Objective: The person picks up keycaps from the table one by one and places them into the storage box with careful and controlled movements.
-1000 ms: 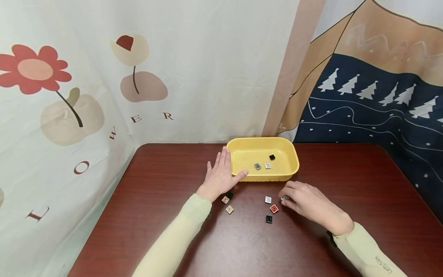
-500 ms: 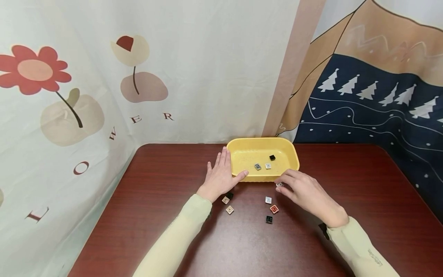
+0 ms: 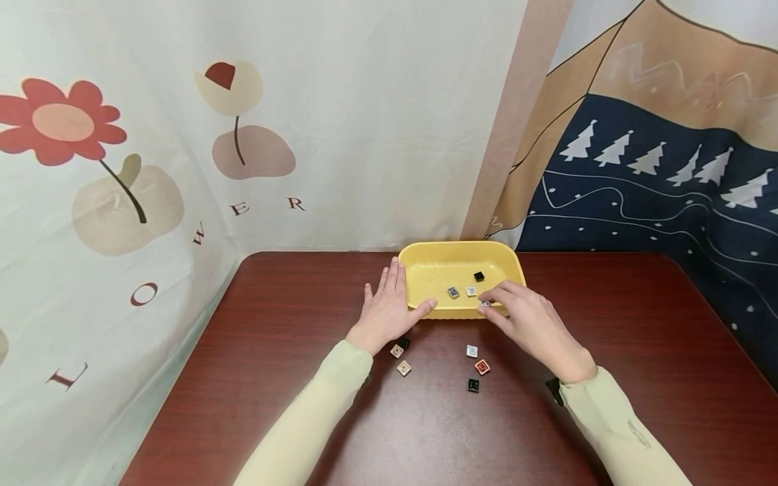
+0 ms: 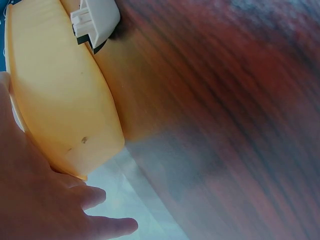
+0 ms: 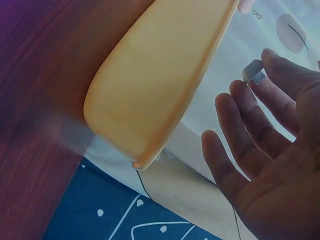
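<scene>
The right hand [image 3: 531, 327] pinches a pale keycap [image 3: 485, 304] over the near rim of the yellow tub [image 3: 425, 270]; the left hand [image 3: 385, 310], fingers outstretched, rests against the tub's left end. Three keycaps [image 3: 453, 293] lie inside the tub.

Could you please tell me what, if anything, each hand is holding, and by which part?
The right hand pinches a small pale keycap by its edges. The left hand rests against the yellow tub without gripping it.

Yellow tray [image 3: 452, 314], reddish-brown wood-grain table [image 3: 486, 442]
Lower centre: red keycap [image 3: 482, 367], beige keycaps [image 3: 404, 368]; upper right: navy cloth [image 3: 656, 192], white trees [image 3: 647, 163].
</scene>
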Motion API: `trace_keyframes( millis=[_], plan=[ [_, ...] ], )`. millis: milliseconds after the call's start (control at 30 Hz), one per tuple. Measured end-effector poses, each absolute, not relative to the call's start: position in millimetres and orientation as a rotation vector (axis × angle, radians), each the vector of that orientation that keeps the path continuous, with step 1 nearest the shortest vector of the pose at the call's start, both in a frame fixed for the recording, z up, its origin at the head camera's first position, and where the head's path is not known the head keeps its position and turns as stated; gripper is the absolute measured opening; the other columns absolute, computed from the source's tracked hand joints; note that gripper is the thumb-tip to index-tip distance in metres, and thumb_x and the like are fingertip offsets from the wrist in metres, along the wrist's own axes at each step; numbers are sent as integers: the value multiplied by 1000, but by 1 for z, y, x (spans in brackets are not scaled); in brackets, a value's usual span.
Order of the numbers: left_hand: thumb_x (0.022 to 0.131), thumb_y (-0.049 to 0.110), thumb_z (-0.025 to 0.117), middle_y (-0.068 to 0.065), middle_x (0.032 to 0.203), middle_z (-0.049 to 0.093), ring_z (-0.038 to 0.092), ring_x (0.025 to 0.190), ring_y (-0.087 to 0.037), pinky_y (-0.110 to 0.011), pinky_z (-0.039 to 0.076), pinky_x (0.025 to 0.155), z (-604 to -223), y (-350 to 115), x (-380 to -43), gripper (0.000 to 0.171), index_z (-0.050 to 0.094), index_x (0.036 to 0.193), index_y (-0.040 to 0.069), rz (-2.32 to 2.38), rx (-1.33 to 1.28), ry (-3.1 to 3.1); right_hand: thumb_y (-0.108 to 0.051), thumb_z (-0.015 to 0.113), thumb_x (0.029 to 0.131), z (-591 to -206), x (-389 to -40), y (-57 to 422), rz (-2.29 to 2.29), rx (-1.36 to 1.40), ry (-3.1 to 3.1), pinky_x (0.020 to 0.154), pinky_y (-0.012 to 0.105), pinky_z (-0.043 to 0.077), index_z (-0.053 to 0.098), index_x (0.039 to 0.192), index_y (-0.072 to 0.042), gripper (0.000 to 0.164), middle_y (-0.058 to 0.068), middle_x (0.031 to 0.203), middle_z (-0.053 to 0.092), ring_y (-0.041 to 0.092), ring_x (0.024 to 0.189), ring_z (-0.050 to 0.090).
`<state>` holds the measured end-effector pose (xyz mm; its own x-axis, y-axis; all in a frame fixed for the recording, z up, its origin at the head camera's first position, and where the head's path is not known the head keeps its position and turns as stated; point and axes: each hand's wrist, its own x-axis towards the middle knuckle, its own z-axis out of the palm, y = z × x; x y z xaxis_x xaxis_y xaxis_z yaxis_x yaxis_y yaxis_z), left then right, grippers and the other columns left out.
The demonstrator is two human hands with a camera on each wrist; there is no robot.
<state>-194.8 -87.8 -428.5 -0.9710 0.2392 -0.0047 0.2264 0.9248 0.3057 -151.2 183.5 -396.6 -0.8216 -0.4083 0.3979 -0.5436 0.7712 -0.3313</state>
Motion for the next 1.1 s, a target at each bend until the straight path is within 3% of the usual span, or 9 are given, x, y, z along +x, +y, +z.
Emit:
trace_keyframes(
  millis=[267,500,1100],
  plan=[
    [94,81,41,-12,174,4,16,158,-32,-67,20,118,-428,-87,-195,111,11,165,1,455,357,3043,-24,80,93,-395,-165,178,675,652,-2691,68,40,54,79,108,-9,21,4,100,71,24,81,66],
    [94,81,41,-12,174,4,17,158,-33,-68,20,118,-429,-87,-195,111,11,165,1,449,359,3047,-24,79,94,-398,-179,175,698,609,-2688,75,47,55,78,108,-9,21,6,102,72,27,90,69],
    [95,81,40,-13,174,5,17,158,-33,-67,20,118,-428,-88,-194,111,11,165,0,465,361,3042,-20,77,96,-409,-215,155,674,551,-2854,84,46,54,77,113,-3,24,12,102,71,28,91,65]
  ],
)
